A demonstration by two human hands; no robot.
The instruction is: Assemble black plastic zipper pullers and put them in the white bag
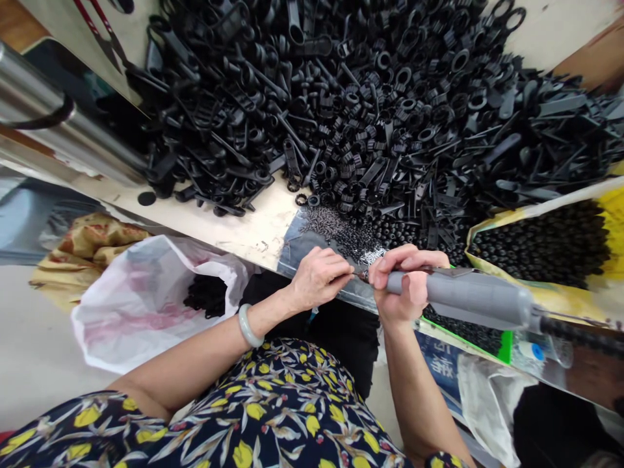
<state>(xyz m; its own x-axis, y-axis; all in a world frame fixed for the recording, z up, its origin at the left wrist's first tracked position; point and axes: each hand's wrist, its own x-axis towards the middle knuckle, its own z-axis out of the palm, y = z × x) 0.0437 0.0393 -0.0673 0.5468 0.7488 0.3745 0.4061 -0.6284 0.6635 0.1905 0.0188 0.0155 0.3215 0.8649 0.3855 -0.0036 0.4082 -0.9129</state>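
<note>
My right hand (pixel 400 286) is wrapped around a grey electric screwdriver (pixel 482 298), which lies nearly level with its tip pointing left. My left hand (pixel 322 278) is closed in a pinch right at the screwdriver's tip; whatever small piece sits between the fingertips is too small to make out. Just beyond the two hands, small shiny screws (pixel 371 255) lie in a little heap. Beside them are piles of tiny dark grey parts (pixel 324 222) and small black parts on a grey sheet (pixel 291 250) at the table's front edge.
A large heap of black plastic parts (pixel 351 117) covers the table. Right of it stands a yellow-edged bag of black rods (pixel 541 240), with a green tray (pixel 507 348) in front. At left are a steel cylinder (pixel 73 117), scissors (pixel 104 32) and a white plastic bag (pixel 131 292).
</note>
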